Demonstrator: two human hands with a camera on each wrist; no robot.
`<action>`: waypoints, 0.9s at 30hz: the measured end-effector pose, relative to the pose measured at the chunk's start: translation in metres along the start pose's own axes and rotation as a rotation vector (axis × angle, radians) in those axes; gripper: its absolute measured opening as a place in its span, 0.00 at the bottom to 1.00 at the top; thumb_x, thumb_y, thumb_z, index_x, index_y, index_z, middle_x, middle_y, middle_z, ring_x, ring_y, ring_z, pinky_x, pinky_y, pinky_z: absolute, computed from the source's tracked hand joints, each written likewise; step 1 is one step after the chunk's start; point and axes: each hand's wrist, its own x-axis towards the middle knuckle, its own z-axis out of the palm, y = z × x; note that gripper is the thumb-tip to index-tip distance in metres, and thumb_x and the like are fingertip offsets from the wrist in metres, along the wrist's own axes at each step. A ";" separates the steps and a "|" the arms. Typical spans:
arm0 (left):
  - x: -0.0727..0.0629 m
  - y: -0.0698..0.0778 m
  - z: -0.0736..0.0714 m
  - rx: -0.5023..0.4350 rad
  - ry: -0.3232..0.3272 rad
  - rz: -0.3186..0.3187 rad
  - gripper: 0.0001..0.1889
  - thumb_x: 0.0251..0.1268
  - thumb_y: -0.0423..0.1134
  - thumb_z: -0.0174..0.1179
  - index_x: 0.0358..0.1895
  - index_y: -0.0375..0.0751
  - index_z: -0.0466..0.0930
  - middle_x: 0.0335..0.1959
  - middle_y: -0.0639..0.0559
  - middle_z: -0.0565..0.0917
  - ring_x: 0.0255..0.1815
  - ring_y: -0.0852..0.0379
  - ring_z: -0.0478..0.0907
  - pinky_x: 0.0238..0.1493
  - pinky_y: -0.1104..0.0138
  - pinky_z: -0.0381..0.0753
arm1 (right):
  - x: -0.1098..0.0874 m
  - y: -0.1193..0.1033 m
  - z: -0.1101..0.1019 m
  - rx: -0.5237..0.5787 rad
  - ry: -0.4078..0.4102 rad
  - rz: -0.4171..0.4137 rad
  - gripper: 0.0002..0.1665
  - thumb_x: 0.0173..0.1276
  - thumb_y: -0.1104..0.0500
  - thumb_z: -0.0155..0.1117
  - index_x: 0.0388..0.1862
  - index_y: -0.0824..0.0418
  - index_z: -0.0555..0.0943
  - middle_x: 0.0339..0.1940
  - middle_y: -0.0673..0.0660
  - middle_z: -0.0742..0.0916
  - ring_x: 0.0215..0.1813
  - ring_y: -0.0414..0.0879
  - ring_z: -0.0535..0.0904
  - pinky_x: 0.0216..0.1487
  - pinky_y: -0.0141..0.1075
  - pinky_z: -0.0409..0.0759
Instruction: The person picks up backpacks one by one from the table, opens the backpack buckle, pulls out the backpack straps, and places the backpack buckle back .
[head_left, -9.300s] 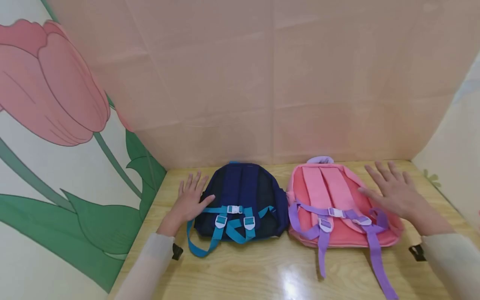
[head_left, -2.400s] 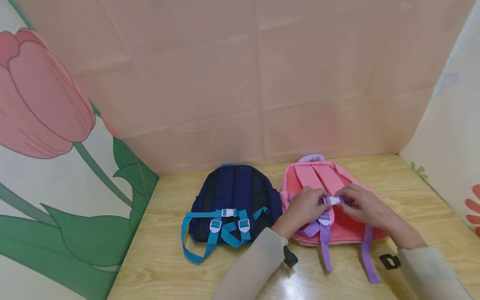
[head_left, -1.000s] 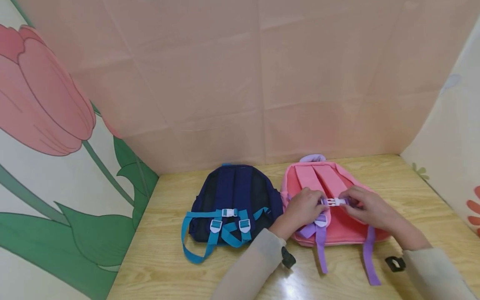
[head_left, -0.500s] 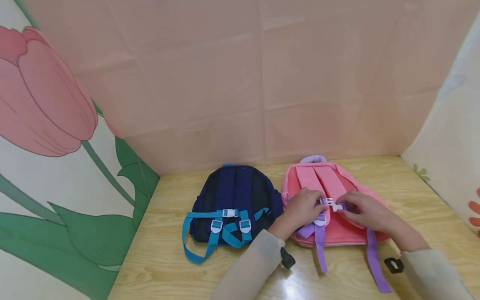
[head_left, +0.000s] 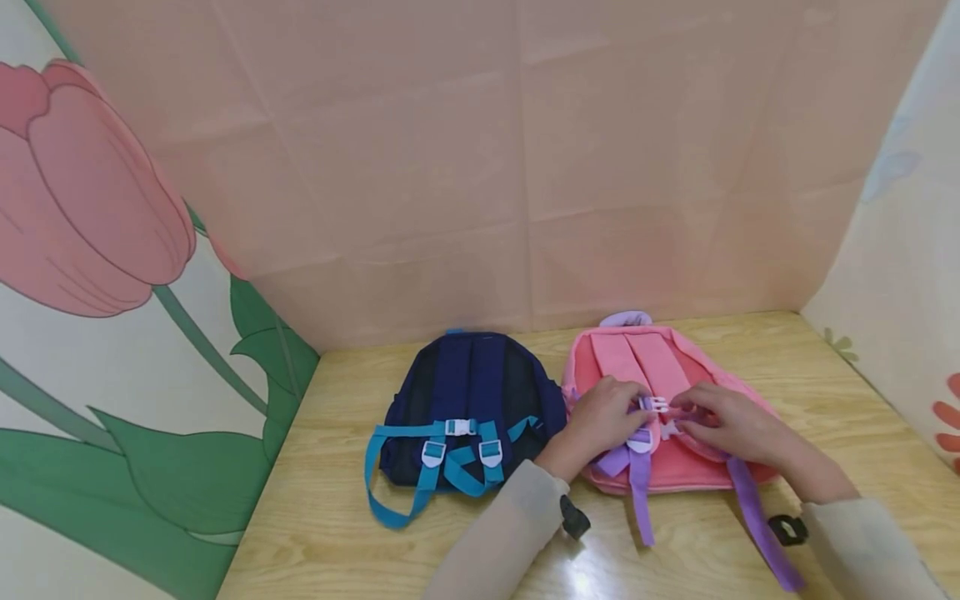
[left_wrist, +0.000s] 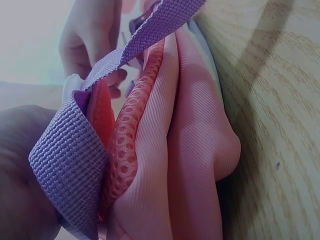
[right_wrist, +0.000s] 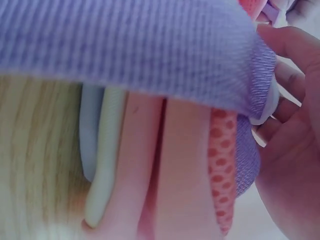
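A pink backpack (head_left: 630,354) with purple straps lies back panel up on the table. Its white side-release chest buckle is parted. My left hand (head_left: 603,417) pinches the pronged half (head_left: 659,405), prongs pointing right. The socket half (head_left: 670,430) sits slightly lower, at the thumb tip of my right hand (head_left: 738,423), whose curled fingers hold it by its purple webbing; the fingertips are blurred. In the left wrist view a purple strap (left_wrist: 70,160) crosses beside the red mesh (left_wrist: 125,145). In the right wrist view a wide purple strap (right_wrist: 130,45) covers much of the bag's side.
A navy backpack (head_left: 480,367) with blue straps and a fastened white buckle (head_left: 460,427) lies against the pink bag's left side. Purple strap ends (head_left: 757,525) trail over the wooden table (head_left: 322,500). A tan sheet (head_left: 412,167) rises behind.
The buckle was fastened 2.4 s ago, then its halves were drawn apart. Since half a second ago the socket half has dropped below the pronged half, and the right strap end has swung right.
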 end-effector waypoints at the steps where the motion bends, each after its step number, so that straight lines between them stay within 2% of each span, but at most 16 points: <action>1: 0.000 0.000 0.001 -0.002 0.000 -0.001 0.15 0.69 0.53 0.65 0.55 0.60 0.85 0.37 0.68 0.79 0.40 0.70 0.69 0.40 0.77 0.68 | 0.000 -0.001 0.000 -0.006 0.007 -0.002 0.19 0.56 0.64 0.79 0.47 0.57 0.84 0.39 0.45 0.84 0.38 0.34 0.78 0.35 0.33 0.80; 9: 0.000 -0.001 0.002 -0.021 -0.004 -0.016 0.15 0.68 0.53 0.66 0.55 0.61 0.85 0.38 0.69 0.79 0.39 0.70 0.69 0.40 0.77 0.69 | 0.007 -0.011 -0.004 -0.014 0.052 -0.026 0.19 0.57 0.64 0.78 0.48 0.57 0.84 0.39 0.43 0.84 0.37 0.36 0.76 0.34 0.33 0.77; 21: -0.001 0.000 0.000 -0.055 -0.008 -0.029 0.14 0.68 0.53 0.66 0.55 0.62 0.85 0.38 0.68 0.78 0.40 0.70 0.69 0.40 0.76 0.69 | 0.012 -0.018 -0.007 -0.012 0.030 0.027 0.19 0.61 0.63 0.76 0.51 0.56 0.84 0.39 0.42 0.84 0.38 0.37 0.76 0.36 0.36 0.79; 27: 0.000 0.001 0.001 -0.046 -0.008 -0.033 0.15 0.68 0.54 0.66 0.55 0.61 0.85 0.37 0.67 0.78 0.39 0.70 0.69 0.39 0.76 0.69 | 0.014 -0.019 -0.006 -0.002 0.032 0.015 0.18 0.61 0.64 0.76 0.50 0.57 0.83 0.39 0.43 0.84 0.38 0.39 0.77 0.37 0.36 0.79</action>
